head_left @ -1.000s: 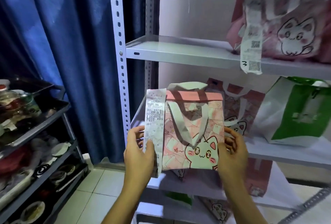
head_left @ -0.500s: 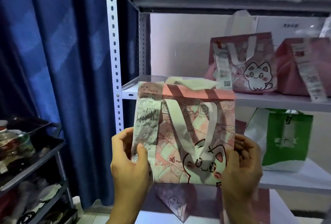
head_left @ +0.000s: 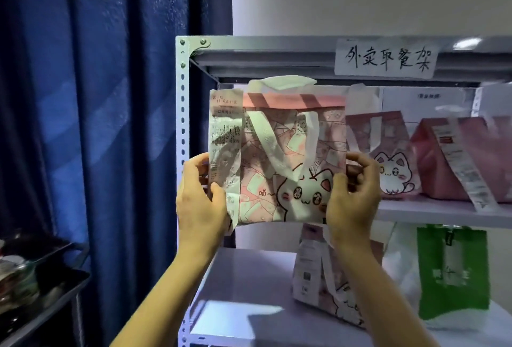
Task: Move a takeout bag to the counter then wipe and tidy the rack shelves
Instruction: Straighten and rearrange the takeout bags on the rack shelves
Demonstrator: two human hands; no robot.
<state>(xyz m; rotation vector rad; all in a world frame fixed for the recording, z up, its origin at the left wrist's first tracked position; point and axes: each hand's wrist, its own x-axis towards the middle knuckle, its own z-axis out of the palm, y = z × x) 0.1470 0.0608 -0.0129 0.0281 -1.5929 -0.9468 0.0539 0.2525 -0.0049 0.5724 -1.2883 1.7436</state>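
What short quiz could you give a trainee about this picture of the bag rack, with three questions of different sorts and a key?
1. True or false: both hands grip the pink cat bag.
2. Which edge of the held bag carries the receipt? A) the left B) the right C) the bottom
3. Fill in: on the lower shelf, right of another pink bag, stands a ___ and white bag.

Key:
1. True: the left hand and right hand hold its two sides.
2. A
3. green

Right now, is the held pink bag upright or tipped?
Upright: the pink bag has its top band level and handles above, gripped by left hand and right hand.
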